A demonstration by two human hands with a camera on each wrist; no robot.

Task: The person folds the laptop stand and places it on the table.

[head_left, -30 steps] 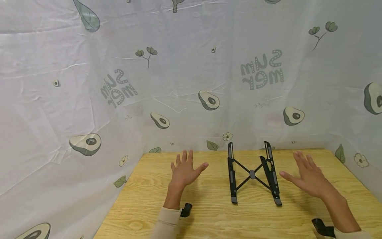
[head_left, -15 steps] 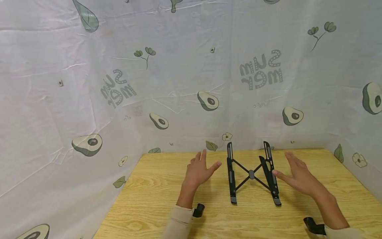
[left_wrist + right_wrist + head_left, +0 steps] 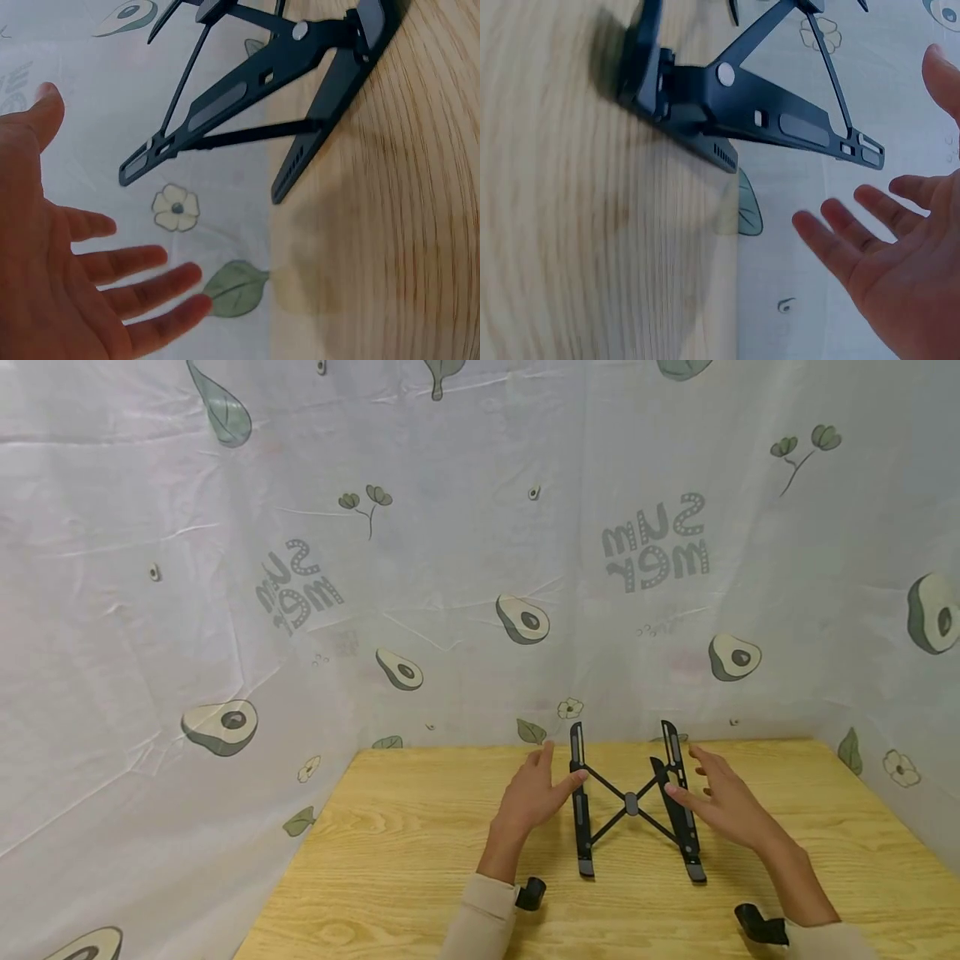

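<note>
A black folding laptop stand with grey pads stands unfolded on the wooden table, its two side rails joined by an X of thin bars. My left hand is at its left rail, thumb overlapping the rail in the head view. On the other side my right hand is beside the right rail, its thumb overlapping that rail. Both wrist views show a gap between the hands and the stand: the left hand has its fingers spread, and the right hand has relaxed fingers. Neither hand holds anything.
The pale wooden table ends at a white curtain printed with avocados and leaves, hanging behind and at both sides. A black wrist mount sits on the left sleeve, another black mount on the right.
Both hands have moved inward toward the stand, the left one rightward and the right one leftward. The stand has stayed in place.
</note>
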